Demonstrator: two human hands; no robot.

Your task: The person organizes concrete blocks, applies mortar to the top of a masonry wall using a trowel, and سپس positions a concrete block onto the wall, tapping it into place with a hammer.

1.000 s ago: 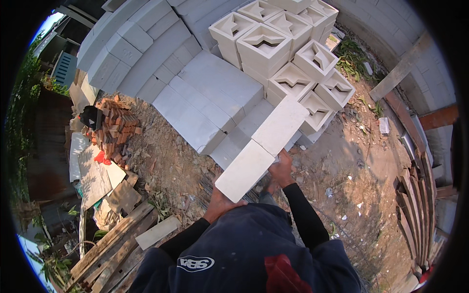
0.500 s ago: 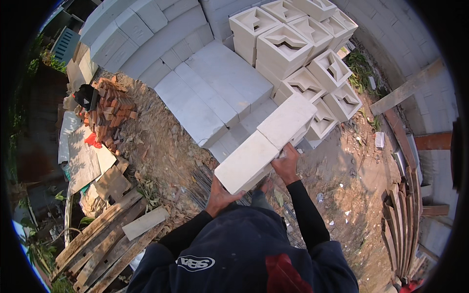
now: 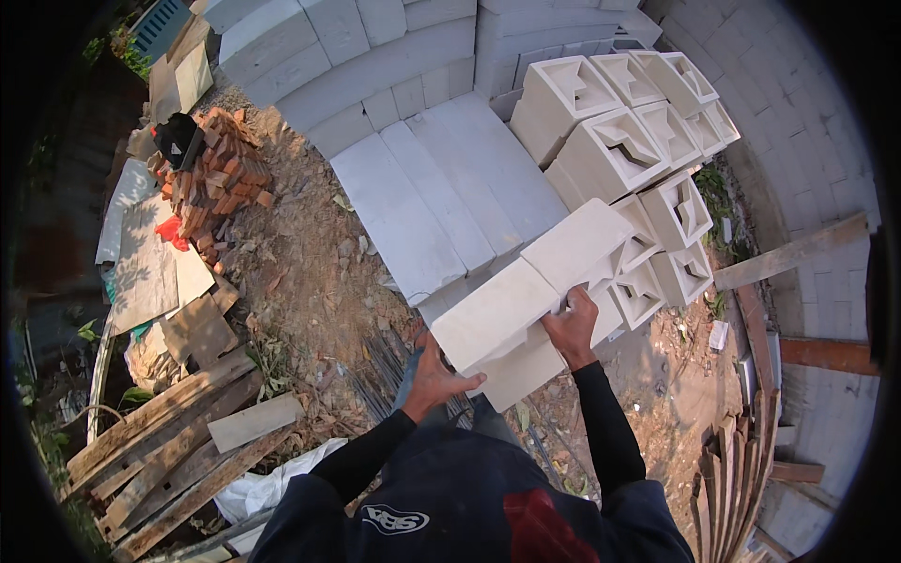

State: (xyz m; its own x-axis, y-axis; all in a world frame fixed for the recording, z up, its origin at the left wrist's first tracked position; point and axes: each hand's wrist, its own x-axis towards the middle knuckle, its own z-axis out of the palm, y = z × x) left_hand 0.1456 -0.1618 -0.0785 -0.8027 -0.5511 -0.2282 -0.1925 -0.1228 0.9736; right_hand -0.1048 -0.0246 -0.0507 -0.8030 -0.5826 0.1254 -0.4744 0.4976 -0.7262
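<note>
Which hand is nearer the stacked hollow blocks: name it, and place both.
Right. The right hand is just left of the stacked hollow blocks; the left hand is farther left, at the near end of the pale blocks.

The near cream block (image 3: pixel 493 314), smooth on top, abuts the far cream block (image 3: pixel 579 244); together they slant away rightward.

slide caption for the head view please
Left hand and right hand at cream blocks, beside smooth grey blocks and hollow patterned blocks.
</note>
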